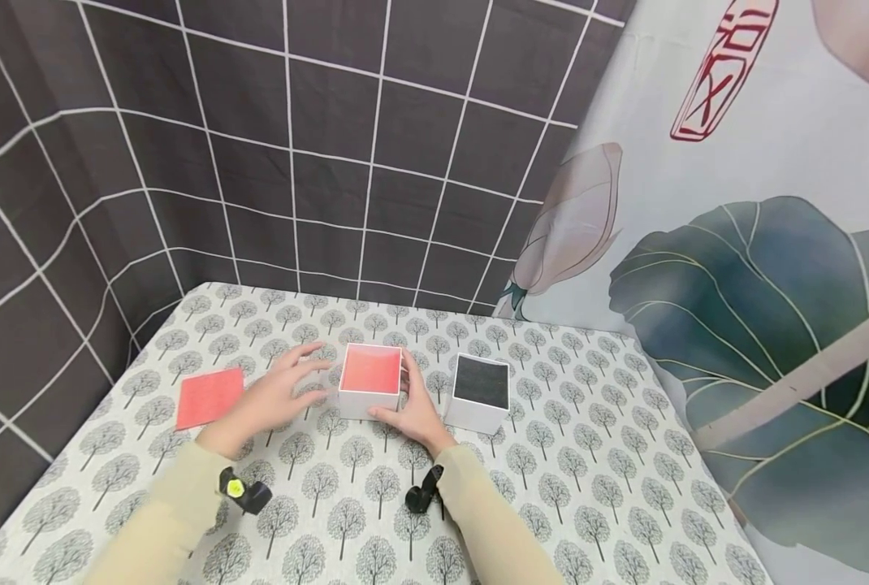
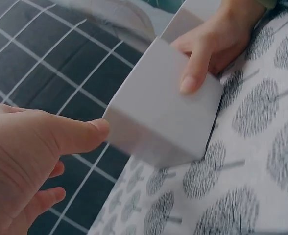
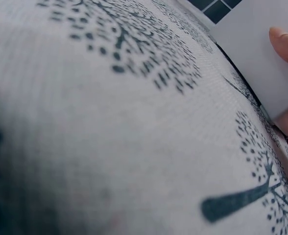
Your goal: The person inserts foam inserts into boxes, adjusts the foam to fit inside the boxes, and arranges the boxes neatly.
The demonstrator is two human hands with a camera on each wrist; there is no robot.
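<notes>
A white box [image 1: 369, 404] with a red top face [image 1: 371, 370] stands near the middle of the table. Its right side is gripped by my right hand [image 1: 418, 406], the thumb on the near wall and the fingers round the right side. To the left of the box, my left hand [image 1: 281, 394] has its fingers spread, holding nothing. In the left wrist view the left thumb [image 2: 80, 134] overlaps a corner of the white box [image 2: 158, 107]; the head view shows a small gap. The right wrist view catches only part of the box [image 3: 256, 58] and the right thumb [image 3: 286, 46].
A second white box [image 1: 474, 416] with a black top face [image 1: 482, 380] stands to the right. On the left lies a flat red square [image 1: 210, 398], partly behind my left forearm. The table has a tree-print cloth [image 1: 347, 520]; a dark grid-patterned curtain [image 1: 332, 179] hangs behind it.
</notes>
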